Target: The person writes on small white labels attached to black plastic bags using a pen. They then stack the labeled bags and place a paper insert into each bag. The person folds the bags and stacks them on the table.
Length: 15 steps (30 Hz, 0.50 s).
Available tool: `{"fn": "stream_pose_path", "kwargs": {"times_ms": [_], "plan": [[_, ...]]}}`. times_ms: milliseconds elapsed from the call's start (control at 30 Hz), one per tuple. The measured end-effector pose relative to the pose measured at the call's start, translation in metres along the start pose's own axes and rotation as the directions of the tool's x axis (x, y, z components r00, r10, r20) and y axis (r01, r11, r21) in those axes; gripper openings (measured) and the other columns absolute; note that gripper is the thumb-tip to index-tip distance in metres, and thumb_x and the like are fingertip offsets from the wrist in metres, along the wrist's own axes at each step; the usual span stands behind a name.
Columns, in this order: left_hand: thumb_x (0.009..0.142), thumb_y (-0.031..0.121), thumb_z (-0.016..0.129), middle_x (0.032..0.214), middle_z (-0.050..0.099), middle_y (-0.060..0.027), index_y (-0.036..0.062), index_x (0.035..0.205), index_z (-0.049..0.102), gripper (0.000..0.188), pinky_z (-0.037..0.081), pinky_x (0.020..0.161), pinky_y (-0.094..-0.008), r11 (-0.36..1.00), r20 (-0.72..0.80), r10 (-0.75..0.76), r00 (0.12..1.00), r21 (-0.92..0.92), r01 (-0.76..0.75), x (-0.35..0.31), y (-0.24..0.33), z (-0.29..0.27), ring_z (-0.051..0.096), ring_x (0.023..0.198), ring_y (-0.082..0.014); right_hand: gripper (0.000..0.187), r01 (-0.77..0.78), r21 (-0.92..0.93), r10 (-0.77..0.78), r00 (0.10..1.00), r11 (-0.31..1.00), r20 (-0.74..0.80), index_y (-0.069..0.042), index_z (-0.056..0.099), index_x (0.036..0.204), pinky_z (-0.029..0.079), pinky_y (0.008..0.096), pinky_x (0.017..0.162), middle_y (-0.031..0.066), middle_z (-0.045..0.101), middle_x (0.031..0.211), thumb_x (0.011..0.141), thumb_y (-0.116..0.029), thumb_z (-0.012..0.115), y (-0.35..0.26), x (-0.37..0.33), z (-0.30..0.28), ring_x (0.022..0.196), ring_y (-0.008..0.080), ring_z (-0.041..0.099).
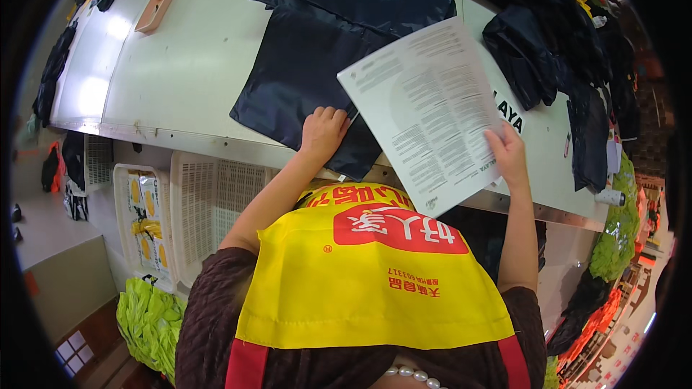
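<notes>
A white printed sheet [432, 112] with dense columns of small text is held at its right edge by my right hand [509, 155], thumb on top. It tilts over the table's front edge and covers part of a dark navy, glossy garment [288, 65]. On that garment lies my left hand [326, 132], its fingers bent and closed on the fabric beside a thin pale strip. A small white label [342, 177] shows at the garment's lower edge. Partly hidden behind my right hand is another white sheet [516, 117] with large black lettering.
More dark garments [530, 50] are heaped at the right of the white table [187, 65]. A small orange tray [154, 11] stands at the far left. Below the front edge are white plastic baskets [193, 227], one with packaged goods, and a bright green bundle [148, 320]. A roll [611, 197] lies at the right.
</notes>
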<state>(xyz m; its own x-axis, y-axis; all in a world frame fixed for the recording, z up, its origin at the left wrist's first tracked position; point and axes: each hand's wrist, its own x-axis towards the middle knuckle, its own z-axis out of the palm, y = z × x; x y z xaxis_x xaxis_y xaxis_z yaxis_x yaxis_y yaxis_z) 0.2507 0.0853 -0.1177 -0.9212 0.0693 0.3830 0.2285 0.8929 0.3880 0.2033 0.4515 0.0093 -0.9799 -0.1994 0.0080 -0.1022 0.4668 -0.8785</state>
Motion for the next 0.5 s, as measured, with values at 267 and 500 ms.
{"fn": "stream_pose_path", "kwargs": {"times_ms": [267,500], "plan": [[0.081,0.024,0.063,0.076,0.06,-0.0109,0.0075,0.082,0.057,0.018,0.046,0.066,-0.0404,0.972,-0.007,-0.215,0.977,-0.096,0.213,-0.009,-0.004,-0.009,0.058,0.077,-0.0307,0.021,-0.126,-0.343,0.195,0.965,0.931,0.173,0.003,0.054,0.094,0.046,0.0298,0.064,0.0106,0.061,0.077,0.086,-0.015,0.059,0.037,0.014,-0.025,0.067,0.0152,0.055],[0.078,0.026,0.066,0.077,0.056,-0.0087,0.0095,0.086,0.058,0.02,0.046,0.066,-0.0386,0.982,-0.002,-0.187,0.982,0.037,0.187,-0.034,0.011,-0.026,0.056,0.077,-0.0269,0.022,-0.224,-0.267,0.301,0.906,0.937,0.296,0.003,0.058,0.099,0.047,0.027,0.064,0.0078,0.063,0.081,0.086,-0.014,0.059,0.021,0.01,-0.025,0.069,0.0121,0.058]]}}
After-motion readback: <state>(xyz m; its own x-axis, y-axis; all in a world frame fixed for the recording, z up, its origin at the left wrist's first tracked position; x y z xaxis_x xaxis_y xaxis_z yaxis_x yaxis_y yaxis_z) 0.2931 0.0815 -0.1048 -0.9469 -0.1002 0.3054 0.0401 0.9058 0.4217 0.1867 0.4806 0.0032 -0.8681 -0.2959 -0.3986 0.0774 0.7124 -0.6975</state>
